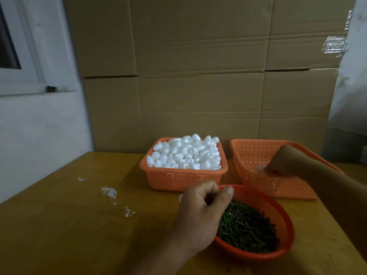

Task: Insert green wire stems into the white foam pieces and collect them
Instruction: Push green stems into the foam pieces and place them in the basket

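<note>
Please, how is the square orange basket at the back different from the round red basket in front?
The square orange basket is piled with white foam pieces; the round red basket holds green wire stems. The orange one has straight walls and stands untouched; the red one is a shallow bowl, and the left hand reaches over its rim. Both are perforated plastic on the wooden table.

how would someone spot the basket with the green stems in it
On the wooden table, look nearest the person, in front of the two square orange baskets. It is the round red basket, under the left hand, and the only one holding green wire stems.
</note>
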Available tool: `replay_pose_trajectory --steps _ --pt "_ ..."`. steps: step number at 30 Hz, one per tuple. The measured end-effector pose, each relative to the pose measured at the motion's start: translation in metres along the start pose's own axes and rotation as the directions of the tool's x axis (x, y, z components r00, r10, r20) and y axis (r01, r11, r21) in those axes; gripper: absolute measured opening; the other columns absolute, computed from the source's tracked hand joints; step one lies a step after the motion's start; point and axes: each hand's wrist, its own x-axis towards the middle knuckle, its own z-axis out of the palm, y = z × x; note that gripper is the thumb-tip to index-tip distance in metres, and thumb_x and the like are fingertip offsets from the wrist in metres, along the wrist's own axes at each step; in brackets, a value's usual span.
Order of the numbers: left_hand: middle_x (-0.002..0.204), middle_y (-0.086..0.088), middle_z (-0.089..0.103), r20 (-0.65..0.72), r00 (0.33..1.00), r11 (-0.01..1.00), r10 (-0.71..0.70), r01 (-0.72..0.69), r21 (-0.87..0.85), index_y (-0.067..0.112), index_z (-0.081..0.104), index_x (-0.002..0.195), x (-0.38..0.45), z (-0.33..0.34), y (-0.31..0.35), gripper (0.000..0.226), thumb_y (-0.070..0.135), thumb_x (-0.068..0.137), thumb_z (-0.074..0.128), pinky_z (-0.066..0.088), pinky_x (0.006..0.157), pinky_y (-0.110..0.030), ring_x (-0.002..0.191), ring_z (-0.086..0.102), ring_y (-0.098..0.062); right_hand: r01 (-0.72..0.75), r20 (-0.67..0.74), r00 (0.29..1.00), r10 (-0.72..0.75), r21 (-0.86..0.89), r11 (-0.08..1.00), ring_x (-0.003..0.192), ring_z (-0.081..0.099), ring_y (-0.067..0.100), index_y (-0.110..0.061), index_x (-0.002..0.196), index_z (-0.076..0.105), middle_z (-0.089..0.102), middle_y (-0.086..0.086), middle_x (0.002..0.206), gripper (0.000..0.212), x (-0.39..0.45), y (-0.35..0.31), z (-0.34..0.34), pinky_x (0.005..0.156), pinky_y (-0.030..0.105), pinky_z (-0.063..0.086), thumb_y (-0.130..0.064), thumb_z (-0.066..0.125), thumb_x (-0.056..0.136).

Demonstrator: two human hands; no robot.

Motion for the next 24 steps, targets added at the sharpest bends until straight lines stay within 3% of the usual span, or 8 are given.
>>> replay_pose_trajectory --steps 5,9,11,15,18,20,22,24 --pt "0.059 0.009 0.049 0.011 1.0 1.0 0.005 -0.005 0.007 0.035 0.056 0.076 0.0 0.0 -0.001 0.02 0.052 0.082 0.063 0.036 0.05 -0.024 0.051 0.041 -0.007 -0.008 0.039 0.999 0.011 -0.056 0.998 0.094 0.066 0.024 -0.006 0.116 0.062 0.067 0.011 0.105 0.041 0.004 0.0 0.001 0.089 0.036 0.058 -0.039 0.069 0.091" --pt "0.056 0.009 0.047 0.04 0.999 1.0 -0.002 0.001 0.006 0.036 0.054 0.074 -0.001 0.001 -0.001 0.02 0.052 0.08 0.063 0.035 0.049 -0.022 0.049 0.039 -0.006 0.027 0.049 0.999 -0.023 -0.063 0.998 0.105 0.064 0.027 -0.007 0.122 0.061 0.066 0.013 0.117 0.047 0.007 0.001 0.006 0.096 0.04 0.055 -0.044 0.067 0.092" --pt "0.054 0.009 0.044 0.046 0.999 1.0 0.003 -0.003 0.007 0.035 0.05 0.071 -0.002 0.002 0.0 0.023 0.051 0.081 0.063 0.034 0.048 -0.022 0.049 0.037 -0.005 0.022 0.043 0.999 -0.021 -0.038 0.999 0.102 0.065 0.026 -0.008 0.116 0.063 0.068 0.013 0.114 0.038 0.008 0.002 0.008 0.094 0.04 0.056 -0.039 0.066 0.094" --pt "0.052 0.007 0.037 0.029 0.999 0.998 0.036 -0.037 0.042 0.031 0.041 0.062 -0.002 0.002 0.0 0.034 0.049 0.084 0.06 0.033 0.049 -0.021 0.049 0.034 -0.005 -0.032 -0.063 0.997 0.033 0.021 0.999 0.079 0.067 0.025 -0.007 0.09 0.066 0.069 0.011 0.088 0.014 0.004 0.001 0.007 0.072 0.034 0.058 -0.019 0.061 0.094" --pt "0.051 0.006 0.035 0.007 0.998 0.996 0.059 -0.059 0.069 0.024 0.038 0.059 -0.001 0.003 0.0 0.043 0.048 0.086 0.06 0.032 0.048 -0.023 0.048 0.033 -0.005 0.002 -0.228 0.973 0.038 0.175 0.984 0.068 0.069 0.026 -0.009 0.08 0.07 0.073 0.006 0.077 0.021 -0.008 -0.007 0.0 0.072 0.043 0.057 -0.018 0.058 0.094" --pt "0.05 0.003 0.036 -0.007 0.998 0.995 0.067 -0.066 0.077 0.019 0.037 0.058 -0.001 0.003 -0.001 0.048 0.049 0.087 0.06 0.032 0.048 -0.025 0.047 0.034 -0.006 0.131 -0.331 0.943 -0.029 0.29 0.948 0.051 0.062 0.017 -0.012 0.086 0.075 0.074 0.001 0.075 0.022 -0.027 -0.018 -0.002 0.057 0.035 0.052 -0.015 0.056 0.096" --pt "0.05 0.001 0.036 -0.015 0.998 0.996 0.063 -0.062 0.068 0.016 0.038 0.059 -0.001 0.003 0.0 0.051 0.052 0.087 0.059 0.032 0.048 -0.027 0.047 0.035 -0.009 0.249 -0.372 0.922 -0.11 0.35 0.903 0.038 0.052 0.006 -0.016 0.105 0.075 0.074 -0.002 0.075 0.021 -0.053 -0.028 -0.002 0.041 0.024 0.04 -0.012 0.056 0.097" --pt "0.051 0.002 0.038 -0.02 0.999 0.997 0.049 -0.047 0.066 0.017 0.041 0.061 -0.001 0.002 0.0 0.049 0.055 0.086 0.059 0.034 0.048 -0.03 0.049 0.037 -0.012 0.339 -0.413 0.893 -0.177 0.361 0.869 0.032 0.05 0.004 -0.019 0.117 0.071 0.073 -0.003 0.069 0.025 -0.084 -0.031 -0.001 0.033 0.015 0.033 -0.012 0.057 0.097"
